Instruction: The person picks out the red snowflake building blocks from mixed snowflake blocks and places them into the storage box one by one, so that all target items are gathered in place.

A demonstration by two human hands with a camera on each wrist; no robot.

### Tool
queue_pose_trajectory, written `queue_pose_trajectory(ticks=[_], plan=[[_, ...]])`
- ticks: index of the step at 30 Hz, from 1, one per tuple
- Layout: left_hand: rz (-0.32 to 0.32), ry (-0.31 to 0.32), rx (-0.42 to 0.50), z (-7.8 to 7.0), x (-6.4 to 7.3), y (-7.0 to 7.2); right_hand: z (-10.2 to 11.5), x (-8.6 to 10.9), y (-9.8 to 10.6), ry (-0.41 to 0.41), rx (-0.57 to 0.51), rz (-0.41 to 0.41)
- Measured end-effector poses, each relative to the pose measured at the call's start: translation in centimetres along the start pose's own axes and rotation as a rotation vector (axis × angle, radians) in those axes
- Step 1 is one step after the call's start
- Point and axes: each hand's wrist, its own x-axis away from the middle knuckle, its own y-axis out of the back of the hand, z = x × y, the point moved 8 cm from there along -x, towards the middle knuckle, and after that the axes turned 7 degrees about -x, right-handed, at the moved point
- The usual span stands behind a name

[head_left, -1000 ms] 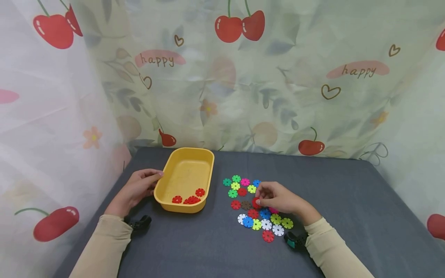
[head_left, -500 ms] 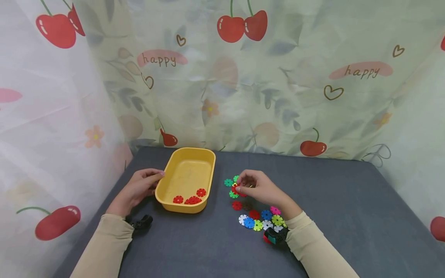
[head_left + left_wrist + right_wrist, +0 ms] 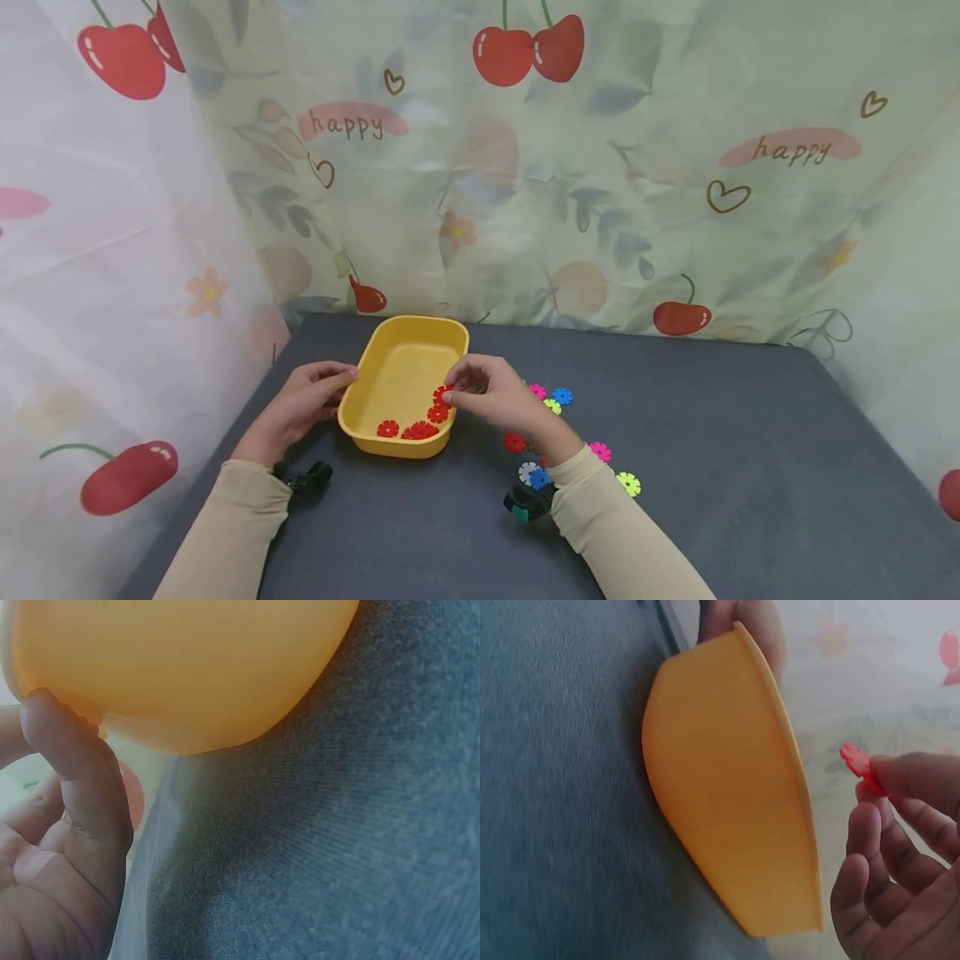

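Observation:
My right hand pinches a red snowflake disc between thumb and fingertips, over the right rim of a yellow plastic tray. In the right wrist view the red disc stands edge-on at the fingertips, higher than the tray's side wall. Several red discs lie inside the tray at its near end. At the tray's left rim, my left hand grips the edge. The left wrist view shows the thumb against the tray wall.
Loose discs in mixed colours lie on the dark cloth right of the tray, among them a red disc, a blue disc and a yellow-green disc. My right forearm covers many of them. A printed curtain stands behind the table.
My right hand has carried the red disc leftward from the loose discs to above the tray's right rim. The left hand keeps its hold on the tray.

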Motion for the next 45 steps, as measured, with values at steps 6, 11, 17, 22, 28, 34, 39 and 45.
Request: queue_pose_trajectory(ticks=[6,11,17,22,28,34,39,45], plan=[[0.003,-0.002,-0.001,0.1,-0.1,-0.1,-0.1,-0.6,-1.1,-0.005,-0.001,0.014],[0.004,0.002,0.001,0.1,-0.2,-0.1,-0.4,-0.5,-0.5,-0.019,0.0,-0.002],[0.007,0.006,0.003,0.0,-0.3,0.0,-0.3,0.1,2.1,-0.007,0.015,-0.033],[0.005,0.008,0.002,0.0,-0.3,0.0,-0.8,0.8,4.2,-0.029,0.042,-0.029],[0.008,0.005,0.007,0.1,-0.2,-0.1,-1.9,1.8,5.9,-0.058,0.156,-0.005],[0.001,0.0,0.012,0.1,-0.2,-0.2,-2.9,2.8,7.2,-0.078,0.2,-0.004],[-0.009,0.002,0.003,0.1,-0.2,-0.1,-4.3,4.0,8.3,-0.118,0.23,0.008],[-0.014,0.0,-0.009,0.3,-0.1,0.1,-5.8,5.1,9.4,-0.14,0.245,0.019]])
